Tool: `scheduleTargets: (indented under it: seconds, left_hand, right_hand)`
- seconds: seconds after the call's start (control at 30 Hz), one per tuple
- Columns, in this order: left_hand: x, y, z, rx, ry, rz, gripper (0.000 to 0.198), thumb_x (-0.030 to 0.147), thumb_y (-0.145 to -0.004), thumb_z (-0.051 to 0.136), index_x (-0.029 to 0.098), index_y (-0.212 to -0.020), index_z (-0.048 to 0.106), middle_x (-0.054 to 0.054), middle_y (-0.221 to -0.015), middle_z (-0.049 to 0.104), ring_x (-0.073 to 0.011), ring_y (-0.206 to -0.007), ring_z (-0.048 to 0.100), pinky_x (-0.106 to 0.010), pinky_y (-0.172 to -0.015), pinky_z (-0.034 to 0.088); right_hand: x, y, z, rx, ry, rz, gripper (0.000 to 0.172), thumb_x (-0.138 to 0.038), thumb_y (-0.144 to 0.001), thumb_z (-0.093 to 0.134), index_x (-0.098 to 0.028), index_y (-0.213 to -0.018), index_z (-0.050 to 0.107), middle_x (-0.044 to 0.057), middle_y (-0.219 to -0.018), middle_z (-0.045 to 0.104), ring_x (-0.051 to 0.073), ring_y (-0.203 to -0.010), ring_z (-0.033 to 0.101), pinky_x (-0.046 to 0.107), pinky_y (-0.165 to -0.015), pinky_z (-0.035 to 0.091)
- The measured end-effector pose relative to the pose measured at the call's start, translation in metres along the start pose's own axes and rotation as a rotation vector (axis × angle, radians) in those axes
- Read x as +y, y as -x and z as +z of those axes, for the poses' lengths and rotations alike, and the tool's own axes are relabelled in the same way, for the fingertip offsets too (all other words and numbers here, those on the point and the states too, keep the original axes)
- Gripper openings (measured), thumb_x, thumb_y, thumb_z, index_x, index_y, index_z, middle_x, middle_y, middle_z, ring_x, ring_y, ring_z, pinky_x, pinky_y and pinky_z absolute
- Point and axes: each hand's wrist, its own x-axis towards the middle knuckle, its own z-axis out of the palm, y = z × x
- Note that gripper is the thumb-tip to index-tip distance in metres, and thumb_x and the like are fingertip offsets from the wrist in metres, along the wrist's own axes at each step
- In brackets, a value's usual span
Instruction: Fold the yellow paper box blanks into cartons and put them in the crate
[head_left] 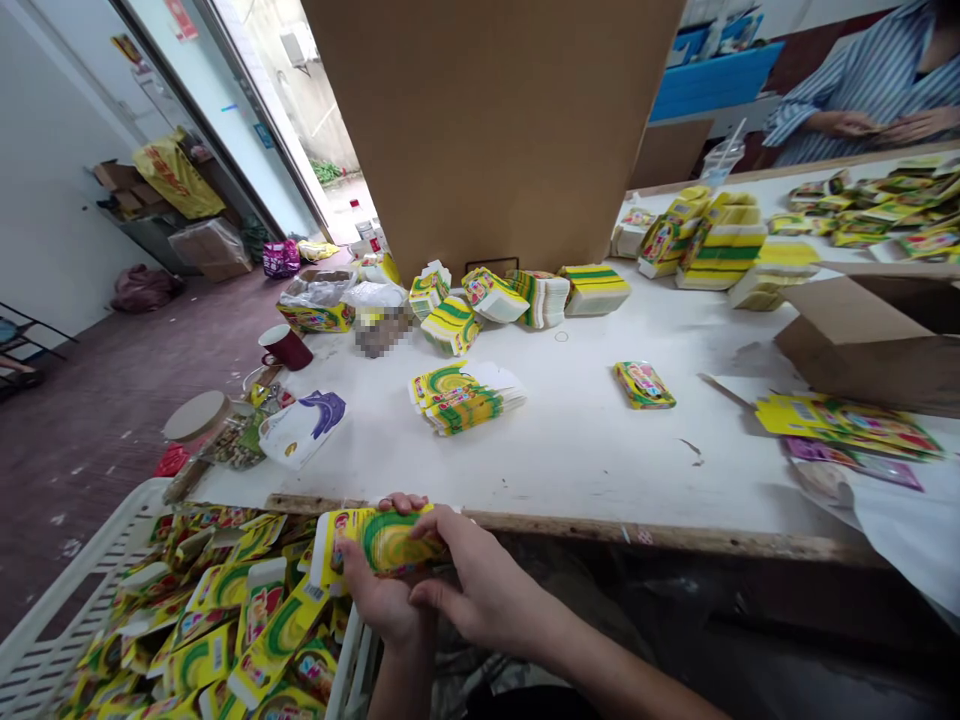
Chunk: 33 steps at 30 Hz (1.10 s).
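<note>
A flat yellow and green carton (375, 540) is held over the table's front edge, close to the basket. My left hand (386, 600) grips it from below, thumb on its printed face and fingertips at the far edge. My right hand (472, 570) is closed on the carton's right end. Whether it is one carton or a thin stack, I cannot tell. Beyond my hands a fanned stack of flat cartons (465, 400) lies on the white table (570, 450). To the right of it lies a single small filled-looking box (643, 385).
A white plastic basket (45, 600) heaped with yellow cartons stands at left. Along the back are carton stacks (547, 297) before a large cardboard panel (495, 130). A mug (285, 347) and a jar (236, 440) sit at left, an open cardboard box (870, 340) at right. A person in stripes (862, 100) sits beyond.
</note>
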Motion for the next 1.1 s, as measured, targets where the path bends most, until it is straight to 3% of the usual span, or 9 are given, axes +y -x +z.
scheduleTargets:
  seconds: [0.1, 0.2, 0.3, 0.43, 0.6, 0.73, 0.93, 1.1]
  left_hand:
    - [-0.001, 0.001, -0.004, 0.044, -0.093, -0.001, 0.056, 0.074, -0.066, 0.061, 0.02, -0.082, 0.066, -0.002, -0.077, 0.063, -0.0177, -0.072, 0.062, -0.027, -0.069, 0.056]
    - [-0.003, 0.003, -0.011, -0.023, -0.267, 0.041, 0.063, 0.075, -0.059, 0.068, 0.02, -0.091, 0.067, -0.005, -0.085, 0.067, -0.0218, -0.077, 0.064, -0.029, -0.066, 0.055]
    - [-0.003, 0.002, -0.015, -0.011, -0.421, 0.143, 0.04, 0.052, -0.072, 0.073, 0.021, -0.096, 0.066, -0.003, -0.089, 0.069, -0.0183, -0.081, 0.065, -0.025, -0.071, 0.053]
    - [-0.002, 0.0, -0.014, 0.048, -0.493, 0.2, 0.024, 0.037, -0.072, 0.077, 0.019, -0.085, 0.067, 0.0, -0.082, 0.07, -0.0146, -0.077, 0.065, -0.022, -0.075, 0.053]
    - [-0.001, -0.002, -0.009, -0.01, -0.385, 0.034, 0.029, 0.04, -0.071, 0.078, 0.019, -0.09, 0.072, -0.003, -0.086, 0.074, -0.0166, -0.082, 0.069, -0.023, -0.076, 0.054]
    - [-0.003, -0.004, -0.01, 0.018, -0.365, 0.053, 0.032, 0.041, -0.067, 0.08, 0.019, -0.089, 0.073, -0.003, -0.082, 0.075, -0.0173, -0.076, 0.07, -0.024, -0.071, 0.055]
    - [-0.006, -0.005, -0.013, 0.005, -0.331, -0.045, 0.03, 0.037, -0.065, 0.083, 0.022, -0.089, 0.075, -0.002, -0.085, 0.076, -0.0158, -0.08, 0.07, -0.021, -0.074, 0.055]
    - [-0.001, -0.004, -0.012, 0.036, -0.39, -0.052, 0.026, 0.037, -0.066, 0.082, 0.018, -0.084, 0.076, -0.002, -0.081, 0.076, -0.0147, -0.072, 0.068, -0.021, -0.068, 0.054]
  right_hand:
    - [0.0, 0.0, 0.001, 0.007, -0.152, 0.001, 0.048, -0.004, -0.068, 0.07, -0.024, -0.108, 0.052, 0.005, -0.126, 0.06, 0.021, -0.116, 0.053, 0.034, -0.099, 0.038]
    - [-0.001, -0.005, -0.007, 0.032, -0.277, 0.037, 0.043, -0.009, -0.069, 0.071, -0.023, -0.106, 0.054, 0.001, -0.108, 0.067, 0.017, -0.095, 0.06, 0.027, -0.082, 0.045]
    - [-0.002, -0.01, -0.013, 0.072, -0.257, 0.061, 0.03, -0.019, -0.075, 0.069, -0.021, -0.103, 0.059, -0.002, -0.082, 0.066, 0.013, -0.071, 0.057, 0.023, -0.063, 0.042]
    - [0.001, -0.014, -0.018, 0.198, -0.215, 0.027, 0.006, -0.023, -0.08, 0.064, -0.018, -0.082, 0.064, -0.001, -0.073, 0.065, 0.013, -0.068, 0.056, 0.023, -0.064, 0.044]
    - [0.004, -0.019, -0.026, 0.263, -0.215, 0.046, 0.014, -0.03, -0.079, 0.064, -0.017, -0.081, 0.068, 0.0, -0.073, 0.067, 0.015, -0.068, 0.058, 0.025, -0.064, 0.046]
    - [0.008, -0.022, -0.026, 0.227, -0.341, 0.073, 0.023, -0.038, -0.08, 0.064, -0.017, -0.086, 0.07, 0.001, -0.078, 0.069, 0.016, -0.072, 0.06, 0.025, -0.066, 0.048]
    - [0.008, -0.024, -0.024, 0.227, -0.42, 0.065, 0.027, -0.042, -0.081, 0.064, -0.018, -0.093, 0.071, 0.002, -0.083, 0.071, 0.018, -0.078, 0.063, 0.027, -0.072, 0.05]
    - [0.007, -0.018, -0.021, 0.184, -0.284, 0.03, 0.024, -0.035, -0.083, 0.062, -0.02, -0.096, 0.075, 0.002, -0.085, 0.074, 0.018, -0.077, 0.063, 0.028, -0.071, 0.049]
